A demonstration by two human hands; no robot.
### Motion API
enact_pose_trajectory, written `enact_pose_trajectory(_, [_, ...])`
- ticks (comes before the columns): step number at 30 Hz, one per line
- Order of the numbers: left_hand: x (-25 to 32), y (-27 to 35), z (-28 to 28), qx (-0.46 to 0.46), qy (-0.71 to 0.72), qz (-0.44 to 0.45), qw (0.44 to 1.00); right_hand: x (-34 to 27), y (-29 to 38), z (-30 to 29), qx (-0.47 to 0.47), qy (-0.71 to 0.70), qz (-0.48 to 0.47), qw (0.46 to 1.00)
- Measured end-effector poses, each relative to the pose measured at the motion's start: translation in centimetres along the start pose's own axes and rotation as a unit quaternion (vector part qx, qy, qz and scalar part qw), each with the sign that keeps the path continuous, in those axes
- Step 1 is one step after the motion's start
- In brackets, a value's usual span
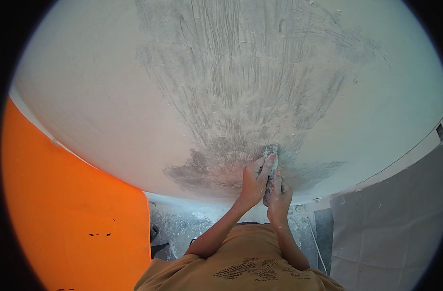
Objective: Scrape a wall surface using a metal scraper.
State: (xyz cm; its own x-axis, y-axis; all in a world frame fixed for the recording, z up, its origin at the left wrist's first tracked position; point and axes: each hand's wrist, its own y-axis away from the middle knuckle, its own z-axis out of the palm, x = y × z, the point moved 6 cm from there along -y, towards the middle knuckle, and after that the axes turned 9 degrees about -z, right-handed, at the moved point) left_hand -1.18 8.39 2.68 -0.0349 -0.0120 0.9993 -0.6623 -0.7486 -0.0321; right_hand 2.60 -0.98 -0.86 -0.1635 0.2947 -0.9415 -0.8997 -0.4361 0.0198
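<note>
A large pale, curved panel [116, 109] fills the upper part of the view, with streaked grey patches and scratch-like marks down its middle. Near its lower edge both hands grip one narrow, dust-covered hand tool [271, 150], perhaps a scraper or sanding block, whose flat end lies against the surface. My left hand [256, 178] holds the upper part, its fingers over the tool. Just below and to the right, my right hand [279, 196] is closed round the lower part. White dust coats the fingers. The underside of the tool is hidden.
An orange sheet or panel [76, 203] stands at the left, and a grey sheet [392, 218] hangs or lies at the right. Below the pale panel shows a dusty floor [181, 222]. A thin pale rod [317, 243] lies there, right of my body.
</note>
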Motion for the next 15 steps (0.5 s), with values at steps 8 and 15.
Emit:
enact_pose_trajectory(8, [-0.6,-0.7,0.1,0.045,-0.026,0.016,0.999,0.3,-0.6,0.1,-0.028,-0.039,0.048,0.998])
enact_pose_trajectory(15, [-1.1,1.1,0.0,0.07,-0.045,0.005,0.997,1.2,0.8,-1.1,-0.052,-0.04,0.115,0.991])
